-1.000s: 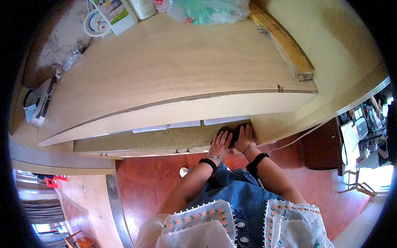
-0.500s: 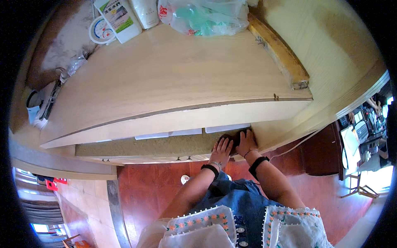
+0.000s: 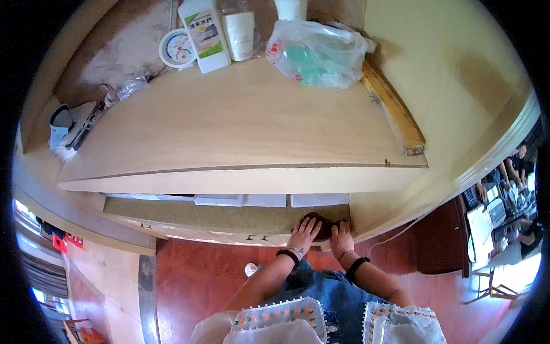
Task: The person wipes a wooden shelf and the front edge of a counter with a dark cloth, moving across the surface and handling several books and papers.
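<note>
A dark brown piece, apparently a cloth [image 3: 324, 228], lies at the right end of the narrow speckled lower shelf [image 3: 195, 211]. My left hand [image 3: 302, 239] rests on its left part with fingers spread. Beside it, my right hand [image 3: 342, 239] lies on the cloth's right part, fingers apart and slightly bent. White flat trays or containers [image 3: 263, 200] line the back of this shelf, partly hidden under the board above.
The upper shelf [image 3: 240, 126] holds a white bottle [image 3: 206, 46], cups, a round gauge, a plastic bag [image 3: 312, 60] and a wooden plank [image 3: 395, 114]. Right: a cluttered desk [image 3: 432, 246], chair, co-workers [image 3: 518, 163]. Left: red stools [image 3: 60, 243] and an orange seat.
The view has tilted, bringing more of the upper shelf into sight. Both hands and the dark cloth stay at the right end, shifted slightly toward the shelf's front edge.
</note>
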